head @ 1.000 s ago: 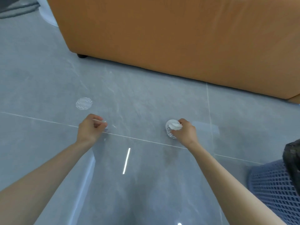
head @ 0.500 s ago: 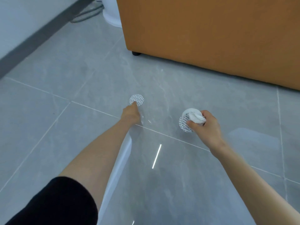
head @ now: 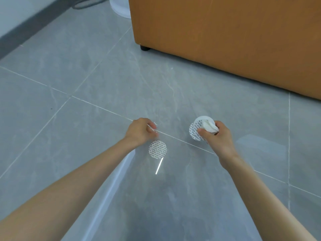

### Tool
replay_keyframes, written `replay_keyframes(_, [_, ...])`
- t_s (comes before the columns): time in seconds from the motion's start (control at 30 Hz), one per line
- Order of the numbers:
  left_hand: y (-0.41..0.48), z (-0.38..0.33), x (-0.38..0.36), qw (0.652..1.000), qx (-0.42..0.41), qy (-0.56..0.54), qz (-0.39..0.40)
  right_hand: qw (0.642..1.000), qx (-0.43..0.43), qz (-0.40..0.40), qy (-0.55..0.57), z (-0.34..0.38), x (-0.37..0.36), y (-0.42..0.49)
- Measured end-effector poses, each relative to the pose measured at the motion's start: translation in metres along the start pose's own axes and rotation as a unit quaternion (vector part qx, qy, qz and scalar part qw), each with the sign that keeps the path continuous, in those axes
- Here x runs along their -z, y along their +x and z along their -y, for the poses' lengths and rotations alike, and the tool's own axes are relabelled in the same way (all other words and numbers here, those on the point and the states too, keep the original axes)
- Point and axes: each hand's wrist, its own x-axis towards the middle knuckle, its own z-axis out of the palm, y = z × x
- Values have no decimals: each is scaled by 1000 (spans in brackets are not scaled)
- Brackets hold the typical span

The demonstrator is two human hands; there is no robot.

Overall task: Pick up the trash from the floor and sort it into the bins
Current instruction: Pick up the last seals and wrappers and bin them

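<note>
My right hand [head: 218, 138] grips a crumpled white tissue [head: 209, 126] together with round white printed seal discs [head: 195, 131], held just above the floor. Another round printed seal disc [head: 157, 149] shows flat against the grey floor tiles, right beside my left hand [head: 141, 132] and apart from its fingers. The left hand's fingers are curled, and their tips pinch what looks like a thin pale sliver [head: 152, 128]. No bin is in view.
An orange sofa [head: 225, 40] on short black feet fills the upper right. A white round base [head: 119, 7] and cables lie behind its corner. A wall with a dark skirting [head: 26, 30] runs along the upper left. Glossy grey floor tiles surround my hands.
My left hand reached out to the far disc, then drew back; that disc now sits close under the hand. The view swung left, and the blue mesh bin left the frame.
</note>
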Motion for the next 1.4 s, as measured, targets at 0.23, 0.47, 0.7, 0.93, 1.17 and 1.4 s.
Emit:
replay_keyframes(0.23, [-29, 11, -17, 995, -38, -1, 91, 1000, -3, 18, 0, -3, -3, -13])
replay_keyframes(0.47, [-46, 9, -41, 993, -71, 92, 21, 1000, -1, 17, -8, -3, -15, -27])
replay_keyframes(0.7, [-54, 16, -43, 1000, 23, 2, 11, 999, 7, 38, -11, 10, -20, -49])
replay_keyframes(0.93, [-92, 27, -23, 965, 81, -238, -77, 992, 29, 108, -51, 50, -33, -84])
replay_keyframes(1.17, [-147, -6, 99, 907, 19, -374, -195, 973, 87, 199, -72, 162, -67, -126])
replay_keyframes(1.4, [-260, 4, 224, 836, 1, -405, -371, 942, 122, 313, 7, 286, -125, -210])
